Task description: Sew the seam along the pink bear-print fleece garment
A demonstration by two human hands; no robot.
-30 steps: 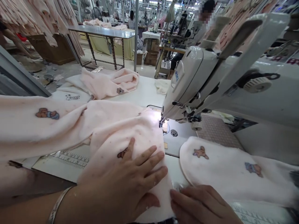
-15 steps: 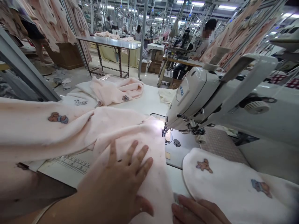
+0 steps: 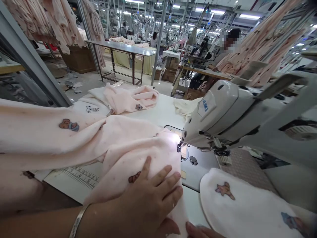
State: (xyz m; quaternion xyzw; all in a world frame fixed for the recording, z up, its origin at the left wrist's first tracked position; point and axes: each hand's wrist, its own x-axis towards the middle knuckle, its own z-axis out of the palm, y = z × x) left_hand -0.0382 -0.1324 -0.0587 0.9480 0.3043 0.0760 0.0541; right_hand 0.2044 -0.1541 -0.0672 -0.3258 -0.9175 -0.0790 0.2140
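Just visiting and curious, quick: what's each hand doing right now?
Left hand: open, fingers spread flat on the pink fabric.
Right hand: only fingertips show at the bottom edge; cannot be told.

The brand name "JUKI" is printed in blue on the white head of the sewing machine [image 3: 223, 112], and numerals, of which a 4 and a 5 can be made out, are marked along the ruler scale [image 3: 79, 175] on the table.
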